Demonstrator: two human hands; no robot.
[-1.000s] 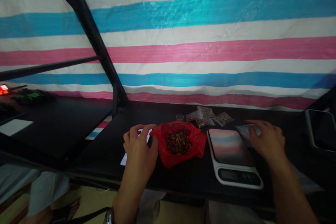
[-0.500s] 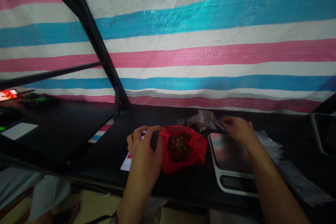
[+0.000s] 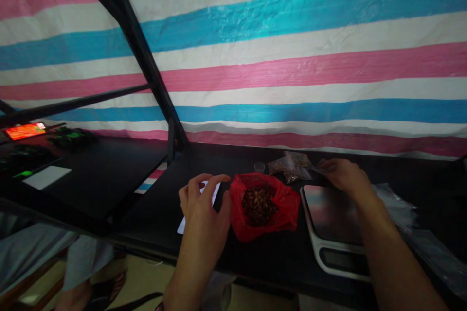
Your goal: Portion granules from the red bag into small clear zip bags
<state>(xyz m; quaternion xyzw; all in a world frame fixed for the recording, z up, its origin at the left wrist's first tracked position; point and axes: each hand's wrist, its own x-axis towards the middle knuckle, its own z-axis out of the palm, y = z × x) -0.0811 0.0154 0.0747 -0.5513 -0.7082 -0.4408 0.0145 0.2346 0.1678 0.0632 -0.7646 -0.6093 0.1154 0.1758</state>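
Note:
A red plastic bag (image 3: 239, 223) stands with its mouth spread, holding a heap of small brown dried pieces (image 3: 259, 206). Just left of it is my left hand (image 3: 206, 201), fingers curved and apart, with nothing in it. My right hand (image 3: 343, 175) is behind the digital scale (image 3: 335, 216), fingertips pinched on a small clear plastic bag (image 3: 321, 167); its contents are hard to make out. Several small filled zip bags (image 3: 294, 163) lie in a pile left of that hand. Under my left hand a white card or sheet (image 3: 209, 190) partly shows.
A small clear cup (image 3: 259, 167) stands behind the red bag. Flat clear bags (image 3: 396, 204) lie right of the scale. To the left are a white sheet (image 3: 47, 177), a lit screen (image 3: 25, 130) and a black frame post (image 3: 146, 63). A seated person's leg (image 3: 85, 257) shows below.
The view has shifted slightly left, so things appear further right. My left hand has come a little away from the red bag's rim. My right hand's small bag is now farther from the pile.

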